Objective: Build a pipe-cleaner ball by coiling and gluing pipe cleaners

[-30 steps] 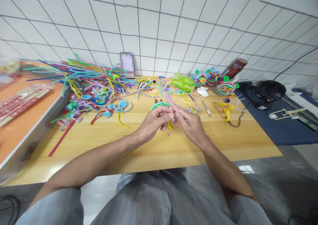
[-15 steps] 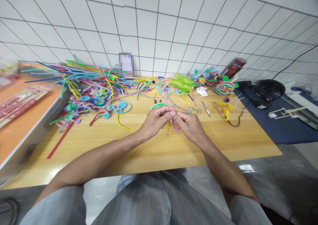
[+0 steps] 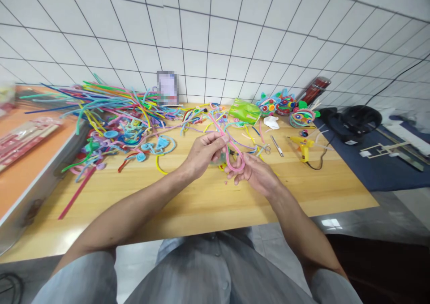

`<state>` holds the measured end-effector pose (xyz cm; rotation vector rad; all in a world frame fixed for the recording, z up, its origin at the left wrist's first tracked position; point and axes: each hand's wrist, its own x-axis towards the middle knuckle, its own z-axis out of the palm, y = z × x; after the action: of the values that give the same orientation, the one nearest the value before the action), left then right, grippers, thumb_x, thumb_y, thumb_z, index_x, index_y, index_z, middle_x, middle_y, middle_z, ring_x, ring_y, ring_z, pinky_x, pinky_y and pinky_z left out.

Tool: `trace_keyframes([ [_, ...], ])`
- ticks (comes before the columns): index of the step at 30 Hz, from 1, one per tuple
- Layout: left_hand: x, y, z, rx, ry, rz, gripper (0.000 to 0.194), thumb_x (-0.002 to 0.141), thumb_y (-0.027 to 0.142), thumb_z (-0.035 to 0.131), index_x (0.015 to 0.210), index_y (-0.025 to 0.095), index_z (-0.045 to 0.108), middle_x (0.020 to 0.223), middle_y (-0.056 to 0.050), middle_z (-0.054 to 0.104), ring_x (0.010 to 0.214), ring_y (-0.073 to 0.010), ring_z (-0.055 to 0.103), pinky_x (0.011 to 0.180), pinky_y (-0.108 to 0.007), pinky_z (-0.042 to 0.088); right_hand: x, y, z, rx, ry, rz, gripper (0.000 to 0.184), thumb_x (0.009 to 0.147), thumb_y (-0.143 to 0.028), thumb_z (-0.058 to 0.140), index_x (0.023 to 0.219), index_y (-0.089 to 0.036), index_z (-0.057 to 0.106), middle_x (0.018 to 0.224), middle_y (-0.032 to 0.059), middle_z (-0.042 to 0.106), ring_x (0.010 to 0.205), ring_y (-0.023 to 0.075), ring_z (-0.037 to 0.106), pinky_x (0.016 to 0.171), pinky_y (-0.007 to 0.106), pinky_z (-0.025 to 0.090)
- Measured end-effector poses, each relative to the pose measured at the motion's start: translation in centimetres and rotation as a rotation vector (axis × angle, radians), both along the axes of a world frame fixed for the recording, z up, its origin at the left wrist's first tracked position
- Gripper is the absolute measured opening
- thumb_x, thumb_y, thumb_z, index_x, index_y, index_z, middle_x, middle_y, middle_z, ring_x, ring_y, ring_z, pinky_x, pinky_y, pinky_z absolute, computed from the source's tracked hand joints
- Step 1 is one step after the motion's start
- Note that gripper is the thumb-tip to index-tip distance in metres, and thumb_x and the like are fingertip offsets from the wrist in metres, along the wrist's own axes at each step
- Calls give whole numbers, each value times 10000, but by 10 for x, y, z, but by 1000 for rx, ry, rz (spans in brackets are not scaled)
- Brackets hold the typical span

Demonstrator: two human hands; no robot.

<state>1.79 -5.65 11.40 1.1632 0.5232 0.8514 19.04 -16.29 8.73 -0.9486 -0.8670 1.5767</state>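
Note:
Between my hands is a pink pipe cleaner (image 3: 231, 162), bent into a rounded loop whose ends stretch up toward the back of the table. My left hand (image 3: 208, 152) pinches it above the loop, thumb against the forefinger. At the loop's lower right, my right hand (image 3: 252, 173) grips the curve between thumb and fingers, its other fingers partly spread underneath. Yellow and green pieces behind the hands are mostly hidden. A yellow pipe cleaner (image 3: 160, 165) lies on the table to the left of my left hand.
A heap of coloured pipe cleaners (image 3: 124, 102) covers the back left. On the right are a yellow glue gun (image 3: 304, 148) with a cord, a pen-like tool (image 3: 277, 146) and scissors (image 3: 267, 149). Decorated fish-like figures (image 3: 302, 116) and a green packet (image 3: 244, 110) stand near the wall.
My hands have moved apart, the right one lower. The pink loop, mostly covered before, now shows between them. The whole view has shifted slightly.

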Motion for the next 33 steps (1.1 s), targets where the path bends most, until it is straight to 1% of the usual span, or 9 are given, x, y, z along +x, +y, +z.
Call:
trace_keyframes([
  [3, 0, 3, 1, -1, -24, 1, 448, 736, 549, 887, 753, 154, 677, 622, 38, 619, 423, -30, 389, 423, -202, 245, -2, -2, 0, -29, 60, 32, 426, 901, -571, 798, 832, -178, 649, 835, 86, 836, 656, 178, 792, 543, 229, 609],
  [6, -1, 5, 2, 4, -42, 0, 445, 744, 536, 893, 724, 153, 666, 607, 40, 610, 422, -26, 385, 432, -202, 242, -4, -2, -1, -40, 123, 52, 398, 912, -527, 803, 813, -174, 649, 760, 45, 812, 592, 150, 762, 540, 226, 615],
  [11, -4, 8, 3, 11, -63, -13, 436, 766, 529, 890, 730, 152, 672, 602, 42, 599, 424, -25, 384, 438, -205, 233, -8, -3, -2, -69, 245, 59, 368, 910, -499, 815, 823, -173, 668, 763, 17, 791, 627, 131, 749, 562, 226, 627],
  [15, -5, 10, 3, 13, -60, -28, 438, 774, 530, 889, 727, 153, 670, 576, 45, 575, 436, -31, 395, 444, -199, 256, -12, -3, -6, -67, 256, 0, 329, 876, -433, 862, 794, -167, 686, 722, 2, 773, 591, 113, 723, 546, 206, 613],
  [20, -7, 11, 3, -12, -73, -40, 443, 730, 532, 916, 763, 147, 700, 650, 31, 640, 440, -27, 418, 430, -194, 278, -15, -2, -8, -60, 248, -76, 316, 823, -372, 905, 732, -173, 677, 665, -7, 754, 535, 111, 697, 514, 202, 589],
  [25, -9, 13, 4, -25, -70, -74, 461, 718, 548, 922, 786, 146, 706, 639, 34, 637, 437, -30, 432, 428, -188, 290, -18, -3, -7, -79, 242, -121, 338, 777, -374, 939, 709, -179, 672, 632, -26, 742, 489, 98, 670, 487, 190, 561],
  [30, -10, 13, 2, -24, -78, -89, 453, 738, 541, 910, 759, 151, 680, 600, 44, 605, 433, -32, 433, 434, -185, 292, -20, -5, -9, -86, 250, -118, 355, 793, -424, 929, 743, -191, 666, 646, -39, 738, 485, 88, 651, 498, 195, 564],
  [33, -10, 12, 1, -25, -72, -88, 434, 751, 526, 900, 776, 152, 681, 607, 44, 606, 436, -33, 430, 434, -187, 288, -21, -7, -12, -87, 254, -134, 379, 781, -451, 936, 749, -199, 655, 632, -47, 716, 489, 88, 640, 507, 200, 565],
])
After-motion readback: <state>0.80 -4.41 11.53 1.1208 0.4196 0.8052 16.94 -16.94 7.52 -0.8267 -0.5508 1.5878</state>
